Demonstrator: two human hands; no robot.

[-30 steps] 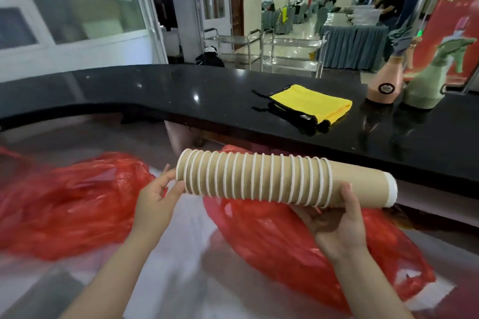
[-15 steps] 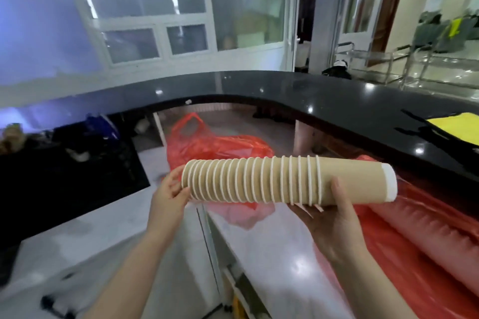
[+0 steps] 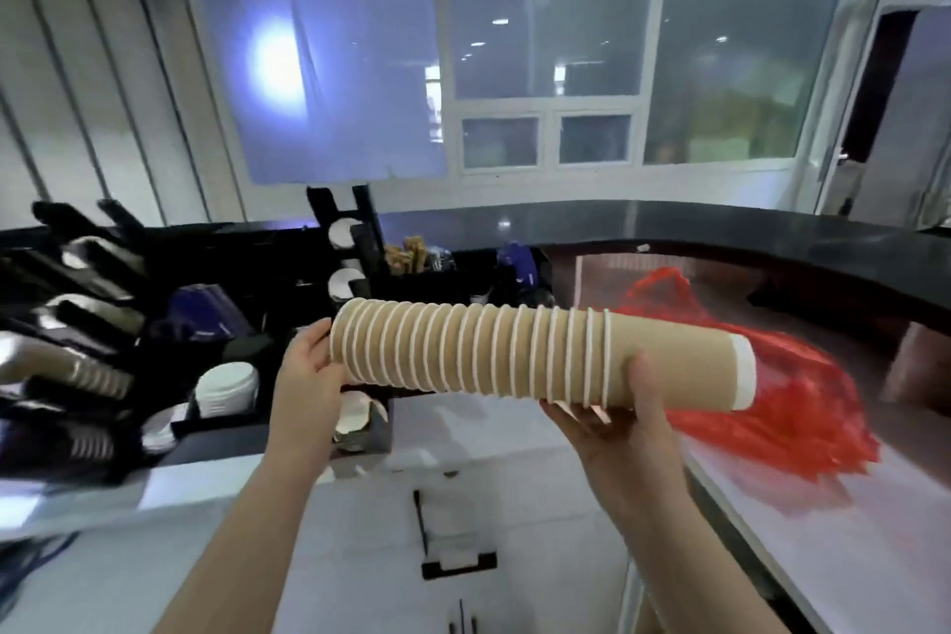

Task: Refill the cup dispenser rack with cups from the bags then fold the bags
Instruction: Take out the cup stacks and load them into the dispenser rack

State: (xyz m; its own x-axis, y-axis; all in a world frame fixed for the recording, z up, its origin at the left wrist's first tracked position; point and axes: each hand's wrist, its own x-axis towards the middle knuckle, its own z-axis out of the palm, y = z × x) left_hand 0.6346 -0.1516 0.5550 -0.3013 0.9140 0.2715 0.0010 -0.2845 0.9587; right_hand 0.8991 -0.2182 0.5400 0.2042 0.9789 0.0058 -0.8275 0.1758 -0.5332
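head view: a person's two bare forearms reach forward from the bottom of the frame, carrying a long stack of nested brown paper cups (image 3: pixel 535 355) sideways in mid-air at about chest level. the stack lies nearly level, its white rims showing as thin rings along its length, with the open rim end at the left and the white-edged base of the last cup at the right. the left hand (image 3: pixel 306 376) cups the open left end, fingers curled against the rim and thumb below. the right hand (image 3: pixel 625 420) supports the stack from underneath near its right end, thumb up on the near side and fingers wrapped under it, so both hands are clamped on the stack.

behind the stack's left end stands a black cup dispenser rack (image 3: pixel 350 268), upright, with round openings showing white cup bottoms. further left, blurred, black slanted holders (image 3: pixel 82 304) carry more rows of cups. a white lidded tub (image 3: pixel 226 389) sits below them. to the right, a crumpled red plastic bag (image 3: pixel 787 407) lies on the pale counter (image 3: pixel 844 546), beside and behind the stack's right end. a curved black counter top (image 3: pixel 720 232) runs across the middle of the scene, with large windows (image 3: pixel 545 26) behind it.
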